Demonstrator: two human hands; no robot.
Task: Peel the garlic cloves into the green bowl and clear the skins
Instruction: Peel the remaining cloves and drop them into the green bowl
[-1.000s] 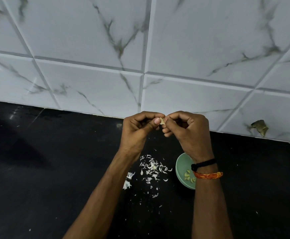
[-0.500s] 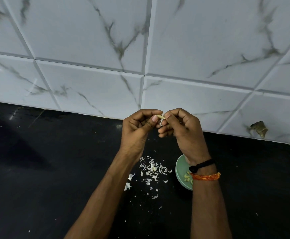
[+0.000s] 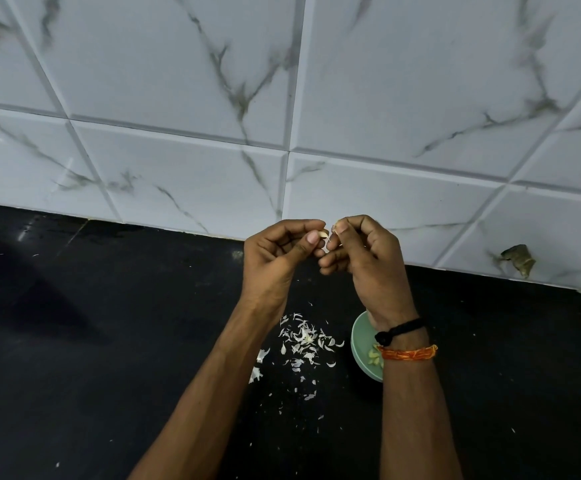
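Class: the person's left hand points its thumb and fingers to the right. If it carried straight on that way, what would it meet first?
The garlic clove it already pinches, then at once the right hand, whose fingers grip the clove's other side.

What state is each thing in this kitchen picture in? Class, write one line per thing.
Small pale garlic clove: pinched between both hands.
Left hand: curled, pinching clove.
Right hand: curled, pinching clove.
Round green bowl: holds peeled cloves, partly hidden.
White papery skins: scattered on black counter.

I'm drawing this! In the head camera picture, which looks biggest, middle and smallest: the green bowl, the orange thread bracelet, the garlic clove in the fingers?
1. Round green bowl, though the arm hides part.
2. Orange thread bracelet.
3. Pale garlic clove, pinched between both hands, the smallest.
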